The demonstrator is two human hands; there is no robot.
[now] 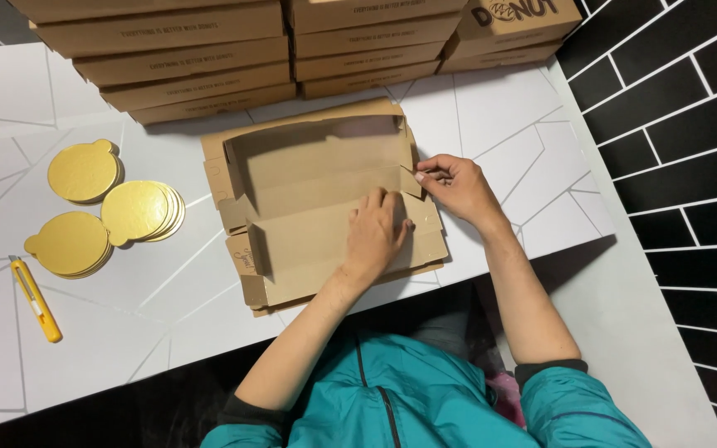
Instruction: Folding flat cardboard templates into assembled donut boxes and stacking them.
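**Folding a Cardboard Box at the White Table**

While the yellow knife [36,299] lies untouched at the far left of the white table [533,141], the work in hand sits at the middle. Just right of the knife are three small stacks of gold discs [136,211], round with little tabs, overlapping one another and well apart from both hands. Behind everything, along the back edge, stand piles of finished brown boxes [184,62].

The thing being worked is the flat cardboard box [292,187], lying open in front of the person with its left end flaps already raised and its long panels creased. The left hand [375,236] rests palm down on the front panel near its right end, fingers spread a little, pressing the card flat rather than gripping anything. Just to its right, the right hand [456,187] pinches the small corner tab [412,181] at the box's right end between thumb and fingertips, closed narrowly on it.

By the look of it, the step is forming the right end: the left side seems shaped, the right not yet. The next move probably calls for bending that tab inward along its crease while the left hand holds the panel steady, so the side wall can stand without the card springing back.
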